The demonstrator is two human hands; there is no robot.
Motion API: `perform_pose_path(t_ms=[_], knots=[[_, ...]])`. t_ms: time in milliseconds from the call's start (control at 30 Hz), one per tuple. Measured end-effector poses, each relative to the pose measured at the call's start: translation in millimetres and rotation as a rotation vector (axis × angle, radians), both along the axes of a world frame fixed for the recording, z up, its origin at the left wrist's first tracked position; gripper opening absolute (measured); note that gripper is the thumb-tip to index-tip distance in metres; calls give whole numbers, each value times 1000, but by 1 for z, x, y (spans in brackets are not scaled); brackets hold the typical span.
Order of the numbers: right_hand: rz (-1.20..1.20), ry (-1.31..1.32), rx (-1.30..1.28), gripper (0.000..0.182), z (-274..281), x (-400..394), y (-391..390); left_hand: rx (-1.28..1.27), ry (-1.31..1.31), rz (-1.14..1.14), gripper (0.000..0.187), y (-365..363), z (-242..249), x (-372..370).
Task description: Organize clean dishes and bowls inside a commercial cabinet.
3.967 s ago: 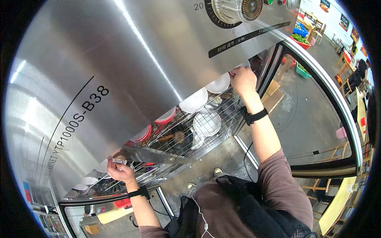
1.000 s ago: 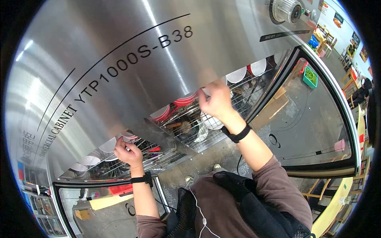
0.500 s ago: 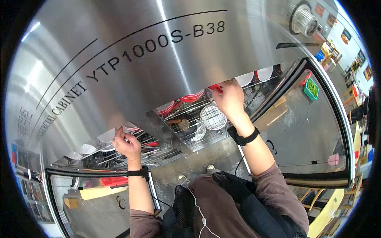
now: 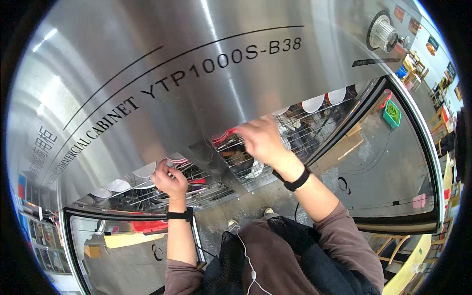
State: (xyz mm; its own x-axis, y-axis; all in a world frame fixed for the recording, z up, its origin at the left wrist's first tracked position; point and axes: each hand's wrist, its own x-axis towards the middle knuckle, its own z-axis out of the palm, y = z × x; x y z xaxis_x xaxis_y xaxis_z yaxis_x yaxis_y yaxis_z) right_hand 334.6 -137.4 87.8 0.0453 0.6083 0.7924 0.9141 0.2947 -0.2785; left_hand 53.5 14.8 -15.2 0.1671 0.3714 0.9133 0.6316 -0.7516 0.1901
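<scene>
In the head view, my right hand [image 4: 263, 141] reaches under the lower edge of a steel cabinet panel, its fingertips closed on the red edge of a bowl [image 4: 231, 131]. Most of that bowl is hidden by the hand and panel. Stacked red bowls with pale rims [image 4: 221, 139] sit on the wire rack just left of it. My left hand [image 4: 170, 181] is curled closed at the left rack, close to a white bowl with a red band [image 4: 177, 159]. What its fingers hold, if anything, cannot be made out.
A steel divider [image 4: 214, 164] separates the two racks. White bowls [image 4: 313, 103] line the right one. Glass doors [image 4: 381, 162] stand ajar on both sides. The panel [image 4: 211, 98] overhangs the racks. Beyond the right door's glass is a green basket [image 4: 392, 114].
My right hand has moved left along the rack, uncovering a white bowl where it was. The red edge at its fingertips is now farther left. My left hand stays curled at the rack.
</scene>
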Motion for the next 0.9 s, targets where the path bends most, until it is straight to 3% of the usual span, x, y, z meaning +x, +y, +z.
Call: perform_pose_path(t_ms=[233,400,533,600,700,900], knots=[[-2,-84,-206,30,-23,-29,30,-9,7,-96,34,5,-3,-7],[22,10,4,14,-11,-26,21,-32,42,-67,33,1,-5,-10],[-328,102,209,10,-19,29,-10,-9,23,-56,34,6,-8,-7],[-601,161,175,17,-23,62,-25,-42,16,-41,33,3,-8,-6],[-915,130,-114,30,-13,93,-43,-21,-1,7,33,2,-8,-3],[-918,3,-345,27,-36,146,-38,-12,-45,45,35,2,-10,2]])
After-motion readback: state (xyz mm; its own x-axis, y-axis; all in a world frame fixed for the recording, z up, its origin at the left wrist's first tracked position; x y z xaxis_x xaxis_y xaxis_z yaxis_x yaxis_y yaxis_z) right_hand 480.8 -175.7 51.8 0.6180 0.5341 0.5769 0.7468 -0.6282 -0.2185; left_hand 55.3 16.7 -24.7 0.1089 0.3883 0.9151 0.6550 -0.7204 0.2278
